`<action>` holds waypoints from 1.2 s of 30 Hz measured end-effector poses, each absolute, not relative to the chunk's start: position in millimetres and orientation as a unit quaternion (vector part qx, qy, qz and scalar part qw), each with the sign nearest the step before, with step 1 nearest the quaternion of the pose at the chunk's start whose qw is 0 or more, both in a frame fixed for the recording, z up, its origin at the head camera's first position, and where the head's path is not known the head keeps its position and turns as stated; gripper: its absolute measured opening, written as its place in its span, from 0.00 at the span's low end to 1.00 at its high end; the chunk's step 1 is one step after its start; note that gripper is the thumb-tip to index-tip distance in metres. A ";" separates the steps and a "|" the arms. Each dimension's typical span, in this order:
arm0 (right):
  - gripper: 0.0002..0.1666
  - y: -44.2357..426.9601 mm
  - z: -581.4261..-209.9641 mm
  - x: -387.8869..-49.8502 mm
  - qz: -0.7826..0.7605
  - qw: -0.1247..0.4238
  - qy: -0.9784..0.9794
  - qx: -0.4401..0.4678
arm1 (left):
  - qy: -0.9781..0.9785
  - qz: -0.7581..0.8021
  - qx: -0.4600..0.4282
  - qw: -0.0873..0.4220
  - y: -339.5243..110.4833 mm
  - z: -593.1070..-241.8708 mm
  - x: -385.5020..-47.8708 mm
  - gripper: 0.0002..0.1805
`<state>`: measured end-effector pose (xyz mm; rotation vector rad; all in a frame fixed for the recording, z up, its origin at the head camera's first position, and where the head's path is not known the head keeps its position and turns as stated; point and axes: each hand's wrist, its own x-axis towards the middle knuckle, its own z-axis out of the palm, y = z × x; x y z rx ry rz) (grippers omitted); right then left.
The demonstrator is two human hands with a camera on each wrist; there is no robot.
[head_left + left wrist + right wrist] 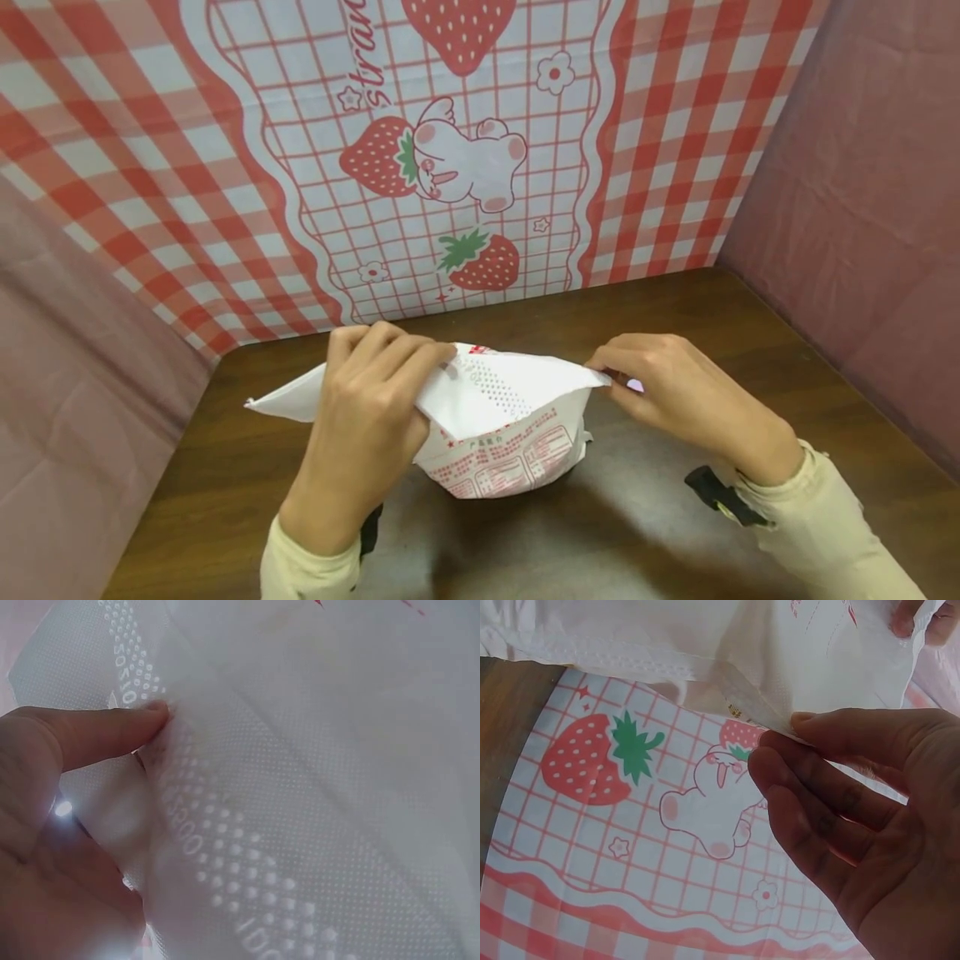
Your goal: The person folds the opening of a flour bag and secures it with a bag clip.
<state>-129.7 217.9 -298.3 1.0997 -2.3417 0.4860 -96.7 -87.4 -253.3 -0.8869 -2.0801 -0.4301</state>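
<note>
The two hands hold the upper edge of a white, red-printed packet [502, 467] over the middle of the brown wooden table [622, 521]; whether its base bears on the wood we cannot tell. To manage this edge well, we judge that both hands should pull evenly and level, taking the embossed top band [487, 383] near its margin, since thin sheet of this kind may crease or tear if one side is jerked. We would also favour a light pinch at the corner, with the packet upright between the hands.

As to grip, the left hand [367, 417] grasps the upper edge: in the left wrist view we find its thumb [112, 735] pressed flat on the raised dots, with the sheet hiding some of the fingers. The right hand [675, 400] pinches the packet's far corner between thumb [855, 735] and index finger, the thumb and fingertip close together, its remaining fingers loosely bent. Whether the packet's mouth is unsealed we cannot tell.
</note>
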 end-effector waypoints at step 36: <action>0.16 204.3 -293.5 -114.9 0.230 0.292 -0.811 0.451 | -0.781 -0.244 -0.386 0.425 -82.2 -243.7 -80.6 0.17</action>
